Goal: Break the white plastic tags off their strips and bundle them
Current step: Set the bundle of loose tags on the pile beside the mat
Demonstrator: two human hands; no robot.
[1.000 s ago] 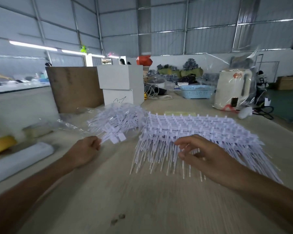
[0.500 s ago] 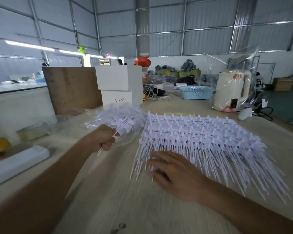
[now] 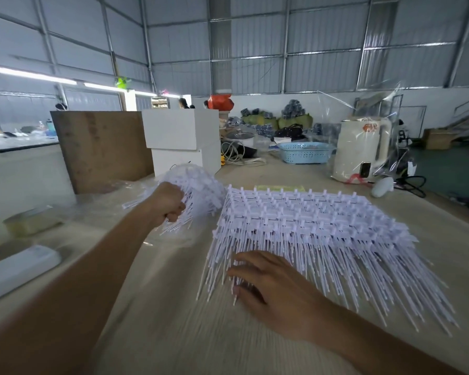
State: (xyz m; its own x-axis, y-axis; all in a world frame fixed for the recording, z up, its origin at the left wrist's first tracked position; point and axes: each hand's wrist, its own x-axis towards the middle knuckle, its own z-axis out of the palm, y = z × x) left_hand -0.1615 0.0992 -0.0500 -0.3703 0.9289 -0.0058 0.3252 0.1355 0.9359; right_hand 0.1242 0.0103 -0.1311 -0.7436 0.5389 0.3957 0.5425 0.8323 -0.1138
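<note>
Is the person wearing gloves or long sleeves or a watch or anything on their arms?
No. The left hand and the right hand are both bare, with no gloves. Both forearms are bare too as far as the picture shows them, with no sleeve in view. No watch, ring or bracelet shows on either one.

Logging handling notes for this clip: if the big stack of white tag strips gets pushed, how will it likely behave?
The stack of tag strips probably slides as one light mass, since its rows look interlocked. Its thin tails near the right hand splay unevenly, so they likely flex and snag.
</note>
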